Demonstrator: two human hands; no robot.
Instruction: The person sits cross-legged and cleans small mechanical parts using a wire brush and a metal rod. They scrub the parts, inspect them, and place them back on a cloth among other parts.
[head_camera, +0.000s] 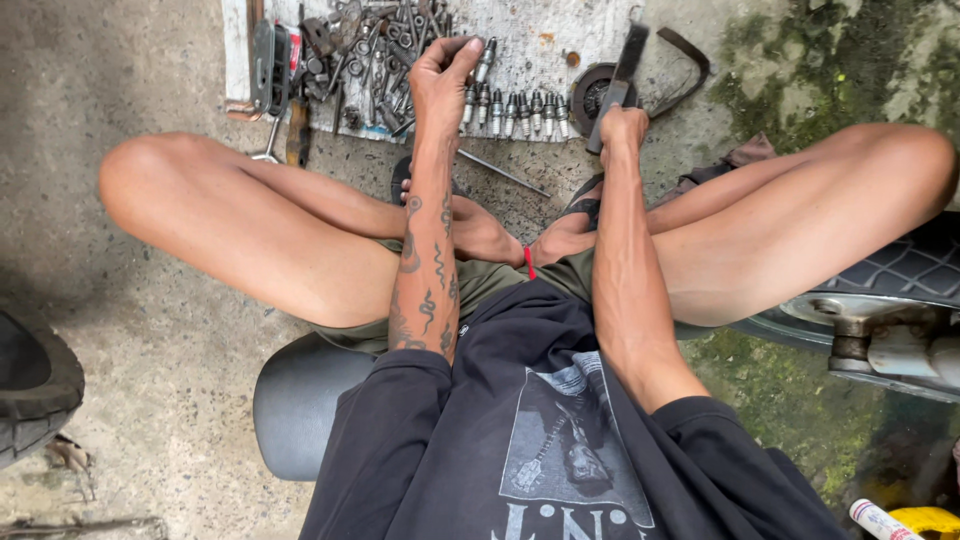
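You have one view only, from the camera on your head, so no second view shares the scene. It looks steeply down over your chest and crossed legs toward the concrete floor (170, 380), and it faces forward, away from your body. It sits close: your forearms run up the middle of the frame, and your left hand (440, 85) and right hand (622, 128) lie near the top edge. Beyond the hands only a strip of the tool mat (520, 40) fits in. Tyres cut the frame edges on both sides.
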